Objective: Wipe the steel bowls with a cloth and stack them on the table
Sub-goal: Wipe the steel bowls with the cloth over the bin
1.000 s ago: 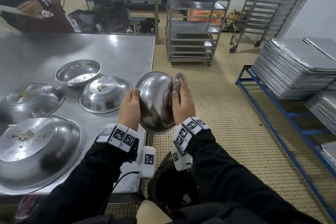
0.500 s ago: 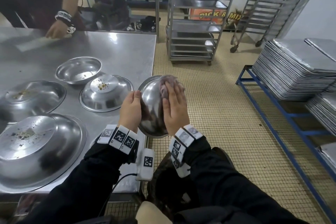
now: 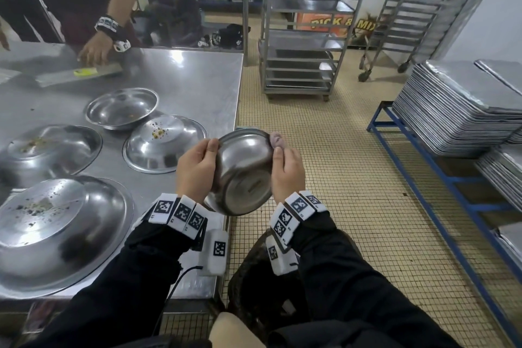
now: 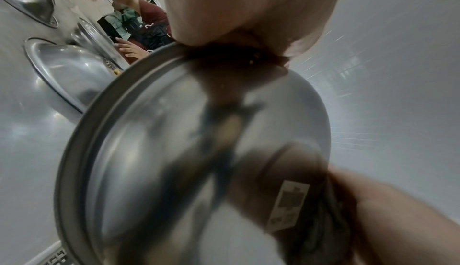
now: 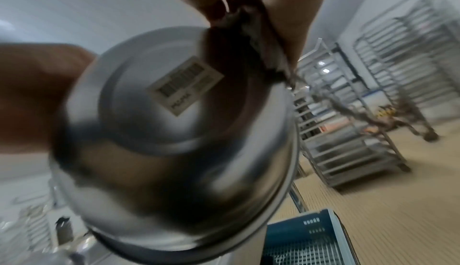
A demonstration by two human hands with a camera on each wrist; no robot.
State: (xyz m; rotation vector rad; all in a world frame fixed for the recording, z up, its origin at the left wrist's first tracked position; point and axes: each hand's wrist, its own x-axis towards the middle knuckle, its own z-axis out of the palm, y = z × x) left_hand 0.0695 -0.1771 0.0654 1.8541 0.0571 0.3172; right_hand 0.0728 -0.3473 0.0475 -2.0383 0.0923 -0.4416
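Note:
I hold a small steel bowl [image 3: 243,172] tilted in the air past the table's right edge, its labelled base toward me. My left hand [image 3: 197,169] grips its left rim. My right hand [image 3: 286,169] pinches a purplish cloth [image 3: 276,140] against the right rim. The left wrist view shows the bowl [image 4: 186,151] close up; the right wrist view shows the bowl [image 5: 174,131], its barcode label [image 5: 185,85] and the cloth [image 5: 261,43]. On the steel table [image 3: 197,79] lie one upright bowl [image 3: 121,107] and three inverted bowls [image 3: 165,143] [image 3: 48,150] [image 3: 59,229] speckled with food bits.
Another person's hand [image 3: 99,51] rests on a flat object at the table's far side. Wheeled tray racks [image 3: 305,37] stand beyond on the tiled floor. Stacked metal trays [image 3: 457,110] fill a blue frame on the right. A blue crate [image 5: 306,235] sits on the floor below.
The bowl has turned so its base faces me. My right hand with the cloth slid from the bowl's outer wall to its right rim. The other person's hand came down onto the table.

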